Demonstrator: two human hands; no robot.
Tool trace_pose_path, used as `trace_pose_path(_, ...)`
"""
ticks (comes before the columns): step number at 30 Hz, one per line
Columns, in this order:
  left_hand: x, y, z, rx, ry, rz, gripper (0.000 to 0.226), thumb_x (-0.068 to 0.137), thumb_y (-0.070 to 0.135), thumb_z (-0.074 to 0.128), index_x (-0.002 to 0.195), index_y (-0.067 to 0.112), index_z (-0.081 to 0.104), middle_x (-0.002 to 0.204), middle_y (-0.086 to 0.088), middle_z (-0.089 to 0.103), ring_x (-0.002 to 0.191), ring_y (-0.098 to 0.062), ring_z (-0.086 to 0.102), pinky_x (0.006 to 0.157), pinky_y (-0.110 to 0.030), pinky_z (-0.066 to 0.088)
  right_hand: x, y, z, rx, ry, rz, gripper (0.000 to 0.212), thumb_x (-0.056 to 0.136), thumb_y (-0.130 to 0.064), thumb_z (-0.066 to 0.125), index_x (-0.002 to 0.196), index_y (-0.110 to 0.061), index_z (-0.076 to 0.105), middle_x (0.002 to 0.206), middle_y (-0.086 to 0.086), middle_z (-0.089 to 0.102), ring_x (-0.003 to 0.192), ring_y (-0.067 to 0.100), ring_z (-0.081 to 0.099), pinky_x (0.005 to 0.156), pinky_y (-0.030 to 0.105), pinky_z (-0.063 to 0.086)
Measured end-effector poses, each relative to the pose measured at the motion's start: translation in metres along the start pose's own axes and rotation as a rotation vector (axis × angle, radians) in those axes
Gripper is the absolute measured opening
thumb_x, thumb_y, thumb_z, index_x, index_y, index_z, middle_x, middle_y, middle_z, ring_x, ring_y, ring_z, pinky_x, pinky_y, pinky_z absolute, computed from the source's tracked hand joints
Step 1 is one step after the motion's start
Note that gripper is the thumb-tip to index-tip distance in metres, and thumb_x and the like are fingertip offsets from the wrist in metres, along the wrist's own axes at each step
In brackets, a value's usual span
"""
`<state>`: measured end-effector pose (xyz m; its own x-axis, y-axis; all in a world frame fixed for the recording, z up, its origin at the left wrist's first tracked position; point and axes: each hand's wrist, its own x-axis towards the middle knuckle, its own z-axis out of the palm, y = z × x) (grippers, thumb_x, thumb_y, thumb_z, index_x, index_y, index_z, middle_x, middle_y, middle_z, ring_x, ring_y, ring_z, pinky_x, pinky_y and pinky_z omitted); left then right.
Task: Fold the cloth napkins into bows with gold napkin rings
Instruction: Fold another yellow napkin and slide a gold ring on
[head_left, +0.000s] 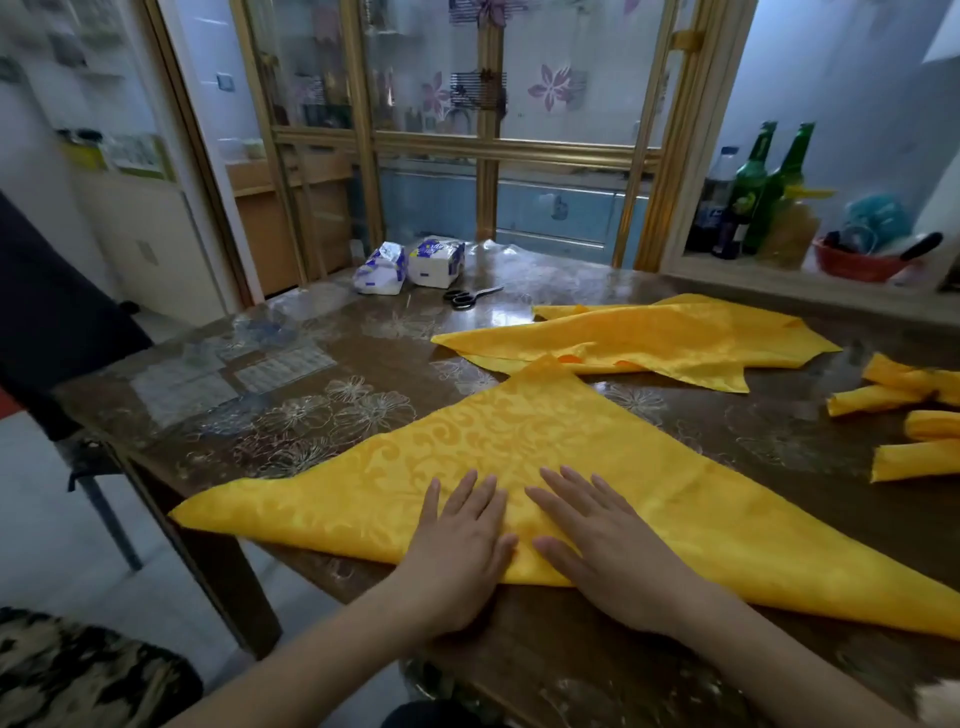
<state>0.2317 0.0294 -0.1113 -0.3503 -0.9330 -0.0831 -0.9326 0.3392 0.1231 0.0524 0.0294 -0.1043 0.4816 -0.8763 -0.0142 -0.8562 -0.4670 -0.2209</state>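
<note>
The dark glossy surface (322, 374), patterned with pale flowers, carries everything, and the damask cloth napkin (519, 415) fills its near half: it lies folded into a broad triangle, apex pointing away from the person, the long folded edge running along the near side, and its left corner reaching the surface's left edge. Behind it a loose heap of unfolded yellow napkins (675, 338) waits, well apart from the hands, and at the far right lie several rolled yellow napkin pieces (883, 395). The left hand (457, 545) and right hand (602, 551) rest flat side by side on the middle of the long edge, fingers (467, 493) straight and slightly spread, pressing the cloth and gripping nothing. The step in hand looks like smoothing and setting that fold. To do it well, the palms should sweep outward from the centre toward each corner, keeping the two layers aligned so no lower edge peeks out, and press the crease firmly, since this slippery weave will likely creep on the glossy top. Farther back sit two tissue packs (410, 265) and, just beside them, black-handled scissors (470, 296). No gold napkin ring can be made out anywhere in view.
</note>
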Motion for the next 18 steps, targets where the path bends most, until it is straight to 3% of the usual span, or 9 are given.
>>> trace_pose_path(2,0.002,-0.012,0.006,0.023,-0.033,-0.014,0.056,0.101,0.045,0.009,0.150,0.023,-0.008,0.156,0.003,-0.018,0.143,-0.014,-0.020,0.115,-0.043,-0.015,-0.001,0.011,0.012,-0.018,-0.049,0.043,0.107,0.055,-0.082,-0.027,0.149,-0.038,-0.001,0.152,-0.018,-0.018,0.141,0.002,-0.020,0.110,0.022,-0.019)
trace_pose_path(4,-0.001,-0.035,0.010,0.039,-0.016,-0.028,0.068,0.090,0.061,-0.009,0.149,0.027,-0.011,0.155,0.005,-0.022,0.142,-0.012,-0.022,0.114,-0.042,-0.015,0.001,0.014,0.018,-0.035,-0.087,0.039,0.108,0.051,-0.084,-0.031,0.147,-0.041,-0.007,0.149,-0.021,-0.023,0.137,-0.001,-0.026,0.109,0.023,-0.021)
trace_pose_path(7,-0.010,-0.074,0.013,0.005,0.020,-0.058,0.112,0.042,0.076,-0.043,0.144,0.035,-0.017,0.146,0.013,-0.028,0.134,-0.004,-0.027,0.112,-0.035,-0.017,-0.002,0.016,0.017,-0.046,-0.092,0.048,0.101,0.052,-0.083,-0.031,0.143,-0.044,-0.013,0.149,-0.021,-0.026,0.135,-0.002,-0.029,0.108,0.024,-0.023)
trace_pose_path(11,-0.030,-0.146,0.009,0.018,0.077,-0.141,0.107,0.043,0.076,-0.045,0.136,0.032,-0.019,0.145,0.013,-0.024,0.136,-0.002,-0.022,0.112,-0.030,-0.016,0.000,0.012,0.018,-0.052,-0.095,0.039,0.095,0.054,-0.082,-0.031,0.140,-0.045,-0.017,0.149,-0.020,-0.027,0.135,-0.002,-0.031,0.107,0.023,-0.024)
trace_pose_path(14,-0.042,-0.192,0.000,0.074,0.078,-0.287,0.089,0.068,0.072,-0.030,0.143,0.028,-0.011,0.152,0.008,-0.015,0.138,-0.005,-0.018,0.112,-0.033,-0.016,0.001,0.012,0.018,-0.058,-0.092,0.039,0.100,0.053,-0.081,-0.033,0.143,-0.042,-0.016,0.150,-0.018,-0.027,0.136,0.000,-0.030,0.107,0.023,-0.024)
trace_pose_path(16,-0.046,-0.208,-0.015,0.170,0.118,-0.504,0.063,0.096,0.051,0.003,0.150,0.020,0.001,0.158,-0.001,-0.005,0.144,-0.014,-0.011,0.115,-0.045,-0.009,0.002,0.011,0.017,-0.067,-0.091,0.042,0.105,0.050,-0.082,-0.035,0.145,-0.041,-0.014,0.151,-0.017,-0.026,0.136,0.000,-0.029,0.107,0.023,-0.023)
trace_pose_path(18,-0.046,-0.196,-0.032,0.163,0.284,-0.591,0.053,0.101,0.025,0.029,0.150,0.011,0.014,0.158,-0.009,0.007,0.146,-0.022,0.001,0.116,-0.050,0.001,0.002,0.011,0.019,-0.066,-0.097,0.045,0.110,0.048,-0.082,-0.035,0.146,-0.039,-0.011,0.152,-0.017,-0.023,0.137,0.000,-0.027,0.108,0.024,-0.022)
